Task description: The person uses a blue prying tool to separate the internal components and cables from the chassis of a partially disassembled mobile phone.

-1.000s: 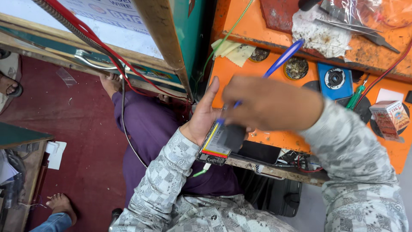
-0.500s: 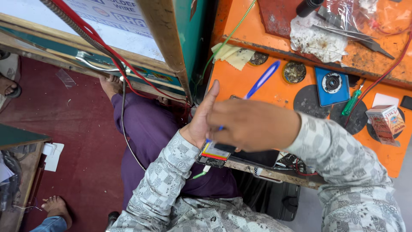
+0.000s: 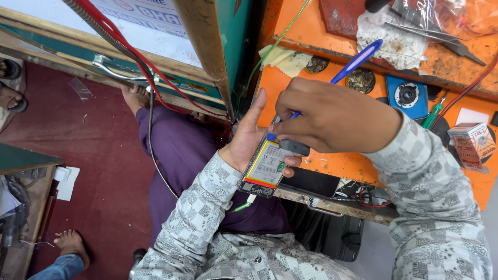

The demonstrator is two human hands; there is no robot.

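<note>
Off to the left of the hands there is only dark red floor and a purple-clad knee just below them, so the elbows have room on that side. The left hand [image 3: 248, 142] is cupped around an opened phone [image 3: 265, 167], thumb up along its edge, with the battery side facing up and a small green tab hanging from its lower end. The right hand [image 3: 332, 116] is closed in a pinch on a blue-handled tool [image 3: 357, 61], tip down at the phone's upper end, right over the battery.

It looks like the prying or loosening stage of work inside the phone; the next move would want a light, steady push, with the left hand bracing.

Right of the hands, the orange bench [image 3: 342, 163] is crowded: a blue square part [image 3: 407, 95], a green screwdriver [image 3: 432, 115] and a small red-and-white box [image 3: 471, 145]. The bench's front edge runs just under the phone, so a slip could drop it to the lap.
</note>
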